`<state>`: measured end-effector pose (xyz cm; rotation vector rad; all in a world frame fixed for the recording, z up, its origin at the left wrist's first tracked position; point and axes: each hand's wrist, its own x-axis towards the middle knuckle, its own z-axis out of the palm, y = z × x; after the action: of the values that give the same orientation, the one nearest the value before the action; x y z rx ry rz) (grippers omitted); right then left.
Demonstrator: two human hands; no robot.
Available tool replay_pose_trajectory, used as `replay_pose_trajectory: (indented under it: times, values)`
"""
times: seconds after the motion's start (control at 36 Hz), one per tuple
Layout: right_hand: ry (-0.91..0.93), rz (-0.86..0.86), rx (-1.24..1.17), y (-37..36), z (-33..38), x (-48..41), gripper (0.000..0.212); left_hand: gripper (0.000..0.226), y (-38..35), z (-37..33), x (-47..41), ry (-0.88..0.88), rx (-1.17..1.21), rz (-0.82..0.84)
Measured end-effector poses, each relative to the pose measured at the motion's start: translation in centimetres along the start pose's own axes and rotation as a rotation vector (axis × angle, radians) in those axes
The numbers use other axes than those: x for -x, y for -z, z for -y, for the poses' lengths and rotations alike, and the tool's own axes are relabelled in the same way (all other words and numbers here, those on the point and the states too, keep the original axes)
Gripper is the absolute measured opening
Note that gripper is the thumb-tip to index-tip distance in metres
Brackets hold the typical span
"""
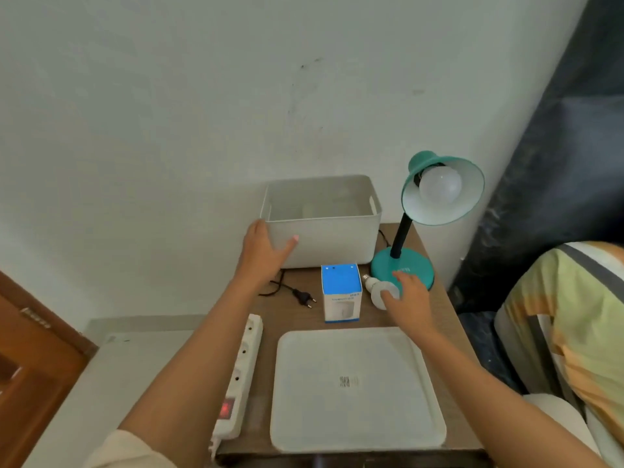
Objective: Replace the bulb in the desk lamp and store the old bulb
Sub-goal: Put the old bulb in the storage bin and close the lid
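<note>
A teal desk lamp [403, 266] stands at the back right of the small table, with a white bulb [439, 184] screwed into its shade. A second white bulb [380, 290] lies on its side in front of the lamp base. My right hand [410, 300] rests on that loose bulb, fingers curled over its round end. My left hand [265, 251] is spread flat against the front left corner of an open white storage bin [331, 238]. A blue and white bulb box [341, 292] stands between the bin and the loose bulb.
A white lid [354, 390] lies flat at the table's front. A white power strip [239, 376] with a lit red switch runs along the left edge. The lamp's black plug [304, 296] lies unplugged beside the box. A striped pillow [574, 325] is at the right.
</note>
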<state>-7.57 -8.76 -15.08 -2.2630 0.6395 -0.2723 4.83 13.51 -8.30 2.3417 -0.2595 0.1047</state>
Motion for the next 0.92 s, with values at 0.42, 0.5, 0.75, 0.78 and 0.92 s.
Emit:
replay_pose_trajectory:
  times: [0.42,0.5,0.75,0.78,0.92]
  values:
    - [0.096,0.108,0.347,-3.2,-0.6,-3.8,0.046,0.104,-2.8,1.2,-7.6,0.08,0.127,0.041]
    - [0.078,0.092,0.276,-3.1,-0.6,-3.9,0.043,0.106,-2.9,1.3,-7.8,0.069,0.143,0.024]
    - [0.145,-0.091,0.038,-0.1,2.6,-3.7,0.044,0.113,-2.3,0.7,-7.9,0.123,0.143,0.065]
    - [0.175,-0.109,0.023,0.3,3.3,-3.7,0.045,0.114,-2.2,0.6,-7.9,0.13,0.142,0.07]
    - [0.34,-0.149,-0.052,1.3,7.4,-3.9,0.044,0.11,-2.1,0.6,-8.1,0.134,0.16,0.071]
